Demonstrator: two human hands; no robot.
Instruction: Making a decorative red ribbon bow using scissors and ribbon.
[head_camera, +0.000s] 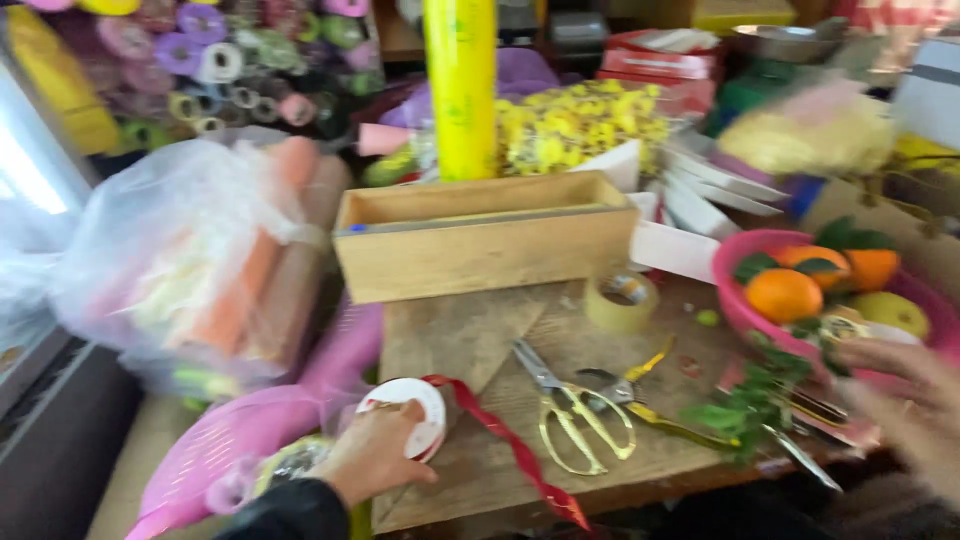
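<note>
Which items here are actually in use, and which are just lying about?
In hand:
left hand on the white ribbon spool, red ribbon trailing;
right hand by the green sprigs.

Lying about:
gold scissors, tape roll, wooden box, pink fruit bowl.

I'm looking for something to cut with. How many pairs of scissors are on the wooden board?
2: gold-handled scissors in the board's middle, and yellow-handled scissors just right of them, blades touching. More may hide under the greenery.
</note>
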